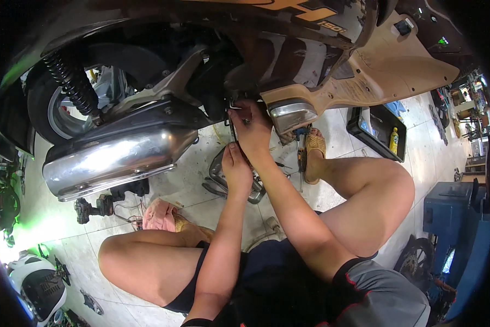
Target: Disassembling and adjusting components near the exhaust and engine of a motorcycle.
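Note:
Under the brown scooter [288, 65], both of my hands work close together, just right of the silver exhaust muffler [119, 161]. My right hand [253, 128] reaches up to the underside beside the tan footboard's chrome-like end cap [294, 113]. Its fingers are curled, and what they grip is hidden among dark parts. Just below it is my left hand [238, 169], thumb and fingers closed at the lower end of a thin dark rod-like piece [233, 132]. The rod's upper end disappears by the right hand's fingers. A metal frame-like part [217, 171] lies on the floor behind the left hand.
A cordless power tool [95, 208] and a pink cloth [160, 215] lie on the tiled floor at left. Right of my sandalled foot stands a screwdriver-like tool [302, 158]. A black tray [359, 131] holds a yellow bottle [394, 140]. Blue bins [446, 210] stand far right.

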`<state>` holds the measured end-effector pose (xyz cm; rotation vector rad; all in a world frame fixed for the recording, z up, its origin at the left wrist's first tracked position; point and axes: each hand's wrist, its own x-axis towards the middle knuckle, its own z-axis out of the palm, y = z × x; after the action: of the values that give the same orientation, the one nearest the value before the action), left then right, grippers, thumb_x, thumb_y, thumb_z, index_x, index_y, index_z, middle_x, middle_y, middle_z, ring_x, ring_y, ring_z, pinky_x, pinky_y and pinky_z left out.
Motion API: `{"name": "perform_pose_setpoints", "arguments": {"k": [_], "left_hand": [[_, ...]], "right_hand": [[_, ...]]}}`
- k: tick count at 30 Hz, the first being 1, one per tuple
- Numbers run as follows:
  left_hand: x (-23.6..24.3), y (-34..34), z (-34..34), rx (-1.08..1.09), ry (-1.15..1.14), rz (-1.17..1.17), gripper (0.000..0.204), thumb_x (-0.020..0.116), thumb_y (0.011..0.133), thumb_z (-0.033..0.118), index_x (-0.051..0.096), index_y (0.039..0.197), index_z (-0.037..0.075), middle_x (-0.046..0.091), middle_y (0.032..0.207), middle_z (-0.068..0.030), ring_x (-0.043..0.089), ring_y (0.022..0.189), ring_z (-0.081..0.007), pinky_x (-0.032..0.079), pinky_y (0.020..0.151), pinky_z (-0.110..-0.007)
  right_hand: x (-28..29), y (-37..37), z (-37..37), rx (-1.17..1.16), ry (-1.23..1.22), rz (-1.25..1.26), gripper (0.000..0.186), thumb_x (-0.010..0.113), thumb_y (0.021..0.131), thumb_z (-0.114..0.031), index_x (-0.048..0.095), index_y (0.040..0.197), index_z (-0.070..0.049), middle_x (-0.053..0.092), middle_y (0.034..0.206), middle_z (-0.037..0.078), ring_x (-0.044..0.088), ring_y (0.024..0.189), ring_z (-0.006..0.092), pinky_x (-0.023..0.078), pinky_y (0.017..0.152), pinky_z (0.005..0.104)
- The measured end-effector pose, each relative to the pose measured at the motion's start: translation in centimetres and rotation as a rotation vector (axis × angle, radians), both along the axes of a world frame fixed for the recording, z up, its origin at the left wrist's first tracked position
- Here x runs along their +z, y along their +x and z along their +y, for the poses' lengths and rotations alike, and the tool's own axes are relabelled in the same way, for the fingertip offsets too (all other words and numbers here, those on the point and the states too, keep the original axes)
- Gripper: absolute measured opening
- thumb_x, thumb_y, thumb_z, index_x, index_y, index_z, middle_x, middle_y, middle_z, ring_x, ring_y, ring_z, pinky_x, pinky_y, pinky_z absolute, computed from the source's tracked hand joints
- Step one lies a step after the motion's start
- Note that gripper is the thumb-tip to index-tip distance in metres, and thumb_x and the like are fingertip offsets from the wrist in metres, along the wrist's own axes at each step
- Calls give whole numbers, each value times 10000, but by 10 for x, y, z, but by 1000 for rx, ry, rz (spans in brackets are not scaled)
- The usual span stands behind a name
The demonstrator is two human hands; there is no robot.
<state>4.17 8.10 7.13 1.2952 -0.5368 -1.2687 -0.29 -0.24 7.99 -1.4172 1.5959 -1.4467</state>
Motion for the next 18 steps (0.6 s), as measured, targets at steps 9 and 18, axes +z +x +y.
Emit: {"name": "perform_pose_setpoints", "arguments": {"k": [9, 18], "left_hand": [[8, 12, -10, -95, -6, 90, 305, 431, 1106, 273, 587, 948, 64, 554, 716, 13, 467, 555, -77, 368, 483, -262], [18, 38, -25, -272, 45, -134, 275, 627, 1022, 239, 696, 918, -6, 664, 735, -29, 576, 573, -115, 439, 515, -281]], "right_hand": [[-17, 2, 0, -97, 19, -34, 364, 797, 892, -122, 588, 1166, -5, 749, 969, 78, 717, 884, 140, 552, 811, 284], [-30, -25, 22, 44, 240, -281, 338, 671, 983, -320, 674, 971, 19, 717, 920, 171, 690, 797, 271, 535, 746, 403]]}}
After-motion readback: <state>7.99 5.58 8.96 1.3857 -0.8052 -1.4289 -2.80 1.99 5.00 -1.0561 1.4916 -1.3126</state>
